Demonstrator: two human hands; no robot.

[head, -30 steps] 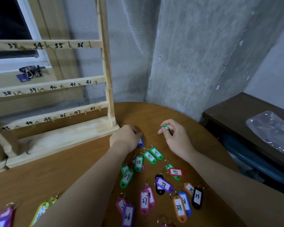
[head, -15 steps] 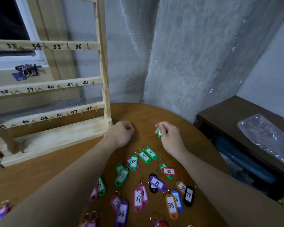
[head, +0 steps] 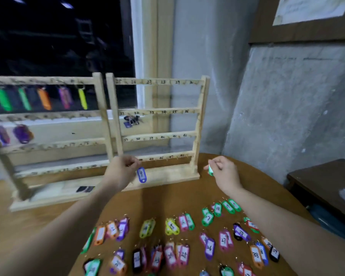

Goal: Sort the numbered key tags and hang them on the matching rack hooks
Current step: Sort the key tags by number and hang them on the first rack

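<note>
Left hand (head: 122, 169) pinches the ring of a blue tag (head: 141, 175), which dangles below its fingers; right hand (head: 223, 172) grips a green tag (head: 210, 170). Nearer, loose tags (head: 173, 242) cover the table (head: 28, 226). Beyond both hands stands the right rack (head: 159, 136), its bars bare.

Two racks (head: 155, 126) stand side by side across the frame's middle on the table (head: 177, 196), loose tags (head: 187, 246) spread along the bottom, a bench (head: 323, 180) at right, both hands between racks and tags.
</note>
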